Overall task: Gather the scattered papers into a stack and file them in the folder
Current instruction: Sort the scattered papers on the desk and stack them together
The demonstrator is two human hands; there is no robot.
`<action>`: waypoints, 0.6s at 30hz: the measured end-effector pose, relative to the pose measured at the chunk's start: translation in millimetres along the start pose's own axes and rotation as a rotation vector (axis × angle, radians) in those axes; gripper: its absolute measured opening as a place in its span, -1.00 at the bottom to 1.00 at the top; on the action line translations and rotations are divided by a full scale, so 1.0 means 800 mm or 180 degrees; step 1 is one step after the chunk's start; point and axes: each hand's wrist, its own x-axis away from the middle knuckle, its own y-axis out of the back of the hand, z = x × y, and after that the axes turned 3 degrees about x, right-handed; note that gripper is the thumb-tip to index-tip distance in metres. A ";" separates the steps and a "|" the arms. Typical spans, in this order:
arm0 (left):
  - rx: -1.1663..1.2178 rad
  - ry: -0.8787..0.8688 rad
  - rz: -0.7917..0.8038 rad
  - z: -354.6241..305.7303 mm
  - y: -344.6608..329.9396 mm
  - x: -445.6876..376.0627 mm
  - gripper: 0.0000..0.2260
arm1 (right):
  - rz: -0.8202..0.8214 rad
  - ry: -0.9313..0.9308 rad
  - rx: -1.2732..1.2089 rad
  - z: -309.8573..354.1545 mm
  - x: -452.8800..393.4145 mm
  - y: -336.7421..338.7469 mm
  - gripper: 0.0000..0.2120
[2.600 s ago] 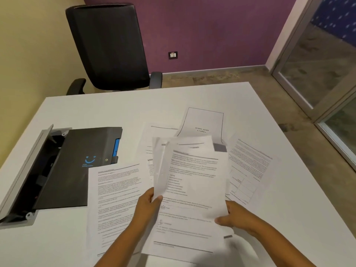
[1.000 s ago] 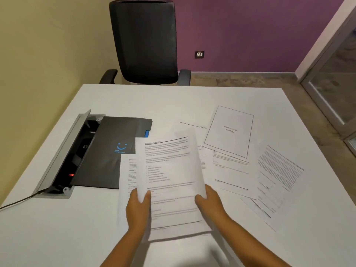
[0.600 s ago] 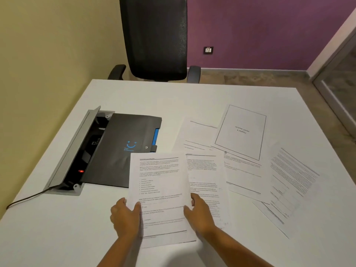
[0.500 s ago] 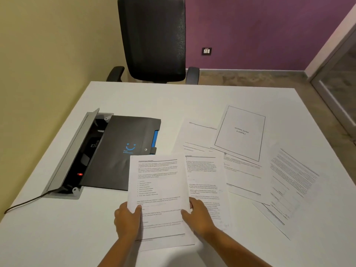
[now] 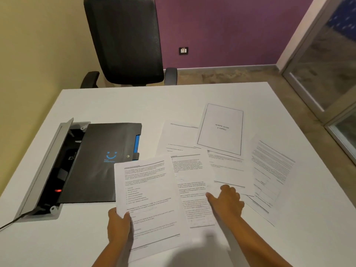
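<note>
My left hand (image 5: 118, 225) grips the left edge of a small stack of printed papers (image 5: 148, 199) near the front of the white table (image 5: 115, 105). My right hand (image 5: 226, 204) lies open, fingers spread, on a loose text sheet (image 5: 190, 178) just right of the stack. Further right and behind lie several more sheets, among them a bordered title page (image 5: 221, 130), a text page (image 5: 271, 170) and a mostly blank sheet (image 5: 179, 137). The dark folder (image 5: 102, 162) with a blue smiley logo lies closed to the left, its corner under the stack.
An open grey cable box (image 5: 48, 166) is sunk into the table left of the folder, with a cable running off the left edge. A black office chair (image 5: 125, 39) stands behind the table. A glass door (image 5: 331, 60) is at the right.
My right hand has let go of the stack and moved right onto the neighbouring loose sheet. My left hand keeps hold of the stack, which stays near the folder.
</note>
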 end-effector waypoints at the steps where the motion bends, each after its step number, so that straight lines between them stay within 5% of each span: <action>1: -0.0010 0.0007 0.0002 0.001 -0.001 -0.001 -0.65 | 0.0092 -0.0039 -0.0015 0.001 -0.004 -0.002 -0.41; 7: 0.0030 -0.0054 -0.0101 0.007 0.002 -0.009 -0.65 | 0.0653 0.0106 -0.0715 0.005 -0.016 -0.002 -0.77; 12: -0.0460 -0.0268 -0.0868 0.001 -0.007 0.002 -0.63 | -0.0313 0.0455 -0.1506 -0.005 -0.007 0.032 -0.85; 18: -0.0386 -0.0939 -0.0664 -0.013 -0.031 0.021 -0.71 | -0.0893 0.0367 -0.2289 -0.022 -0.006 0.096 -0.80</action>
